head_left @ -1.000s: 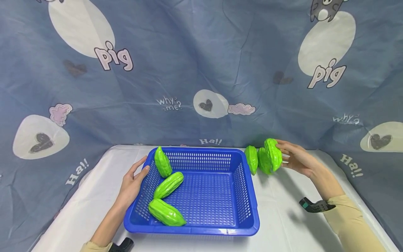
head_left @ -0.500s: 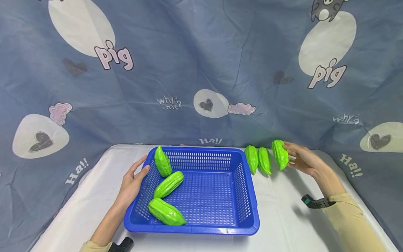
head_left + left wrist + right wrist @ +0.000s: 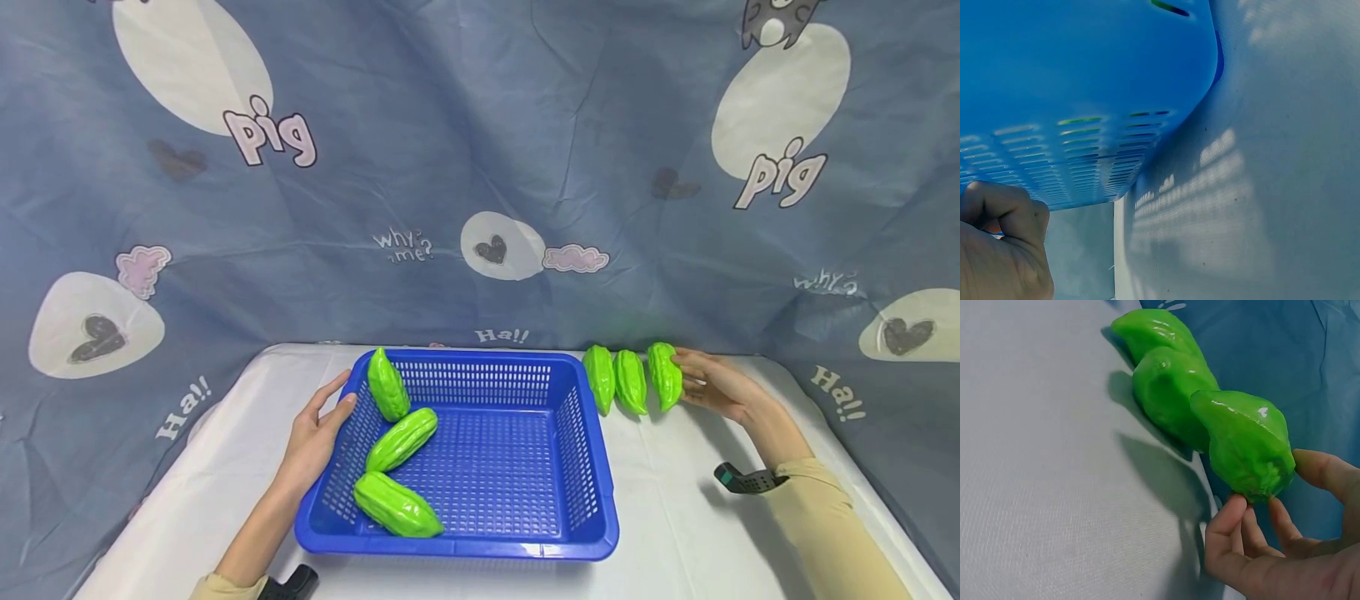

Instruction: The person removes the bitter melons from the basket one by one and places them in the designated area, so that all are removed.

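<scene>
At the far right of the table my right hand [image 3: 722, 385] pinches a bright green bitter melon [image 3: 664, 377] between thumb and fingers. In the right wrist view the fingertips press its blunt end, and the melon's [image 3: 1250, 440] shadow lies to the left on the white cloth. Two more bitter melons stand side by side to its left, the middle one [image 3: 630, 382] and one by the basket wall [image 3: 599, 379]. My left hand [image 3: 313, 437] grips the left rim of the blue basket [image 3: 457, 547]; its curled fingers [image 3: 1007, 209] show beside the slotted wall in the left wrist view.
Inside the basket, three bitter melons lie along the left side: one upright in the back corner [image 3: 387, 387], one slanted [image 3: 402, 440], one in front [image 3: 397, 506]. A white cloth [image 3: 660, 517] covers the table. A blue printed curtain [image 3: 420, 167] hangs behind.
My right hand has moved the held bitter melon right, away from the middle one, then lowered it beside the row. The left hand and the basket stay put.
</scene>
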The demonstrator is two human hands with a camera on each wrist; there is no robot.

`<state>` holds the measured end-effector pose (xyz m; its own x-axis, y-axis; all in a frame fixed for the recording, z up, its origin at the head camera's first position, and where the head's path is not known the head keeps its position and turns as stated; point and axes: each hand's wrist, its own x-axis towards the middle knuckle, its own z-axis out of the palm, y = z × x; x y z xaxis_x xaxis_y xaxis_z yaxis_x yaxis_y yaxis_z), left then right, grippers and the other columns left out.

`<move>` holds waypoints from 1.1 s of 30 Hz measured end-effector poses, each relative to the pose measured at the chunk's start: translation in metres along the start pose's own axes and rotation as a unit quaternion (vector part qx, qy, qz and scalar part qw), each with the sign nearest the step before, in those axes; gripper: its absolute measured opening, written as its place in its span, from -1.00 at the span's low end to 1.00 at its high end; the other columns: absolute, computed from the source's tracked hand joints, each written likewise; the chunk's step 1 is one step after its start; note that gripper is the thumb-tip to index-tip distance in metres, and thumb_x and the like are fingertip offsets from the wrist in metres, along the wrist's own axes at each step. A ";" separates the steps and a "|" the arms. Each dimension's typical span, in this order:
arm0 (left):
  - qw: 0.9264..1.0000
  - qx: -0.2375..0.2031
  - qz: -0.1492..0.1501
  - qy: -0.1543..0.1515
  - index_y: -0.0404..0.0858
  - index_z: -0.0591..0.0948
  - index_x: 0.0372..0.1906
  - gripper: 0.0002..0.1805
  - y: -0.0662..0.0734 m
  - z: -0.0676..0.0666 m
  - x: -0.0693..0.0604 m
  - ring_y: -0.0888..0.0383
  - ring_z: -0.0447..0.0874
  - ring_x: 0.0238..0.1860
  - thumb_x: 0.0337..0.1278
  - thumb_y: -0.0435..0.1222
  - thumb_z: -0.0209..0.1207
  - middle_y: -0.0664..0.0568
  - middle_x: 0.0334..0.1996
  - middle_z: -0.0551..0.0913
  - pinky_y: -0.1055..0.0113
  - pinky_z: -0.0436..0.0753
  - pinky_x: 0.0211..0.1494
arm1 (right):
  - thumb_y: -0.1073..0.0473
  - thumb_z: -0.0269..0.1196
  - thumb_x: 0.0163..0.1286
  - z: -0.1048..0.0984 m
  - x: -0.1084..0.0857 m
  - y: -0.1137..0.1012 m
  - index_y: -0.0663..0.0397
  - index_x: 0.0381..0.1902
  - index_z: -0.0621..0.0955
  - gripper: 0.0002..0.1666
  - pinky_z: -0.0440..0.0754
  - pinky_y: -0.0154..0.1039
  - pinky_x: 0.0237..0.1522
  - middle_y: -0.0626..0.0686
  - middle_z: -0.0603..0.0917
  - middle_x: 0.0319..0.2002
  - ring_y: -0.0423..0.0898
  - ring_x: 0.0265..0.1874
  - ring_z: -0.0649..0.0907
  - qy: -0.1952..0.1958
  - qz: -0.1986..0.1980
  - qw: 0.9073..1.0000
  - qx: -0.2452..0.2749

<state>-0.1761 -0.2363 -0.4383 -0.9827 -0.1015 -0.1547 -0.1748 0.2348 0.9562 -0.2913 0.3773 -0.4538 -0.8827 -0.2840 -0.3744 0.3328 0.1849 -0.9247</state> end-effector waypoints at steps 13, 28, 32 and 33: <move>1.000 0.002 0.001 0.003 0.14 0.19 0.73 -0.32 0.002 0.000 -0.001 0.47 0.81 -0.09 0.71 0.11 0.00 -0.29 0.49 0.55 0.44 0.78 -0.02 | -0.13 0.03 0.77 0.002 -0.001 0.004 0.23 0.77 -0.17 -0.01 0.67 -0.42 0.16 0.38 -0.16 0.76 -0.37 0.18 0.53 0.028 -0.002 0.998 -0.056; 1.000 0.002 0.005 0.003 0.12 0.20 0.73 -0.32 0.001 0.000 -0.001 0.44 0.83 -0.10 0.71 0.10 0.01 -0.30 0.48 0.56 0.42 0.79 -0.04 | -0.18 0.11 0.73 0.012 0.000 0.002 0.20 0.77 -0.07 0.01 0.71 -0.39 0.18 0.20 0.29 0.63 -0.49 -0.02 0.63 0.062 0.010 0.995 -0.077; 1.000 -0.001 0.007 0.001 0.12 0.19 0.74 -0.32 0.001 0.000 -0.001 0.43 0.83 -0.09 0.71 0.10 0.00 -0.30 0.48 0.56 0.42 0.80 -0.04 | -0.18 0.14 0.71 0.014 -0.001 0.000 0.19 0.77 -0.02 0.01 0.74 -0.37 0.09 -0.09 0.59 0.33 -0.48 -0.08 0.67 0.079 0.012 0.993 -0.091; 1.000 -0.003 0.007 0.000 0.12 0.19 0.74 -0.32 0.001 0.000 -0.001 0.43 0.83 -0.09 0.71 0.10 0.00 -0.29 0.48 0.56 0.42 0.80 -0.03 | -0.18 0.14 0.71 0.014 -0.001 0.000 0.20 0.76 -0.01 0.00 0.74 -0.36 0.06 -0.22 0.63 0.19 -0.47 -0.10 0.68 0.082 0.012 0.992 -0.092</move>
<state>-0.1749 -0.2356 -0.4375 -0.9851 -0.0981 -0.1415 -0.1608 0.2311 0.9595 -0.2862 0.3641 -0.4547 -0.9224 -0.1239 -0.3659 0.3009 0.3635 -0.8817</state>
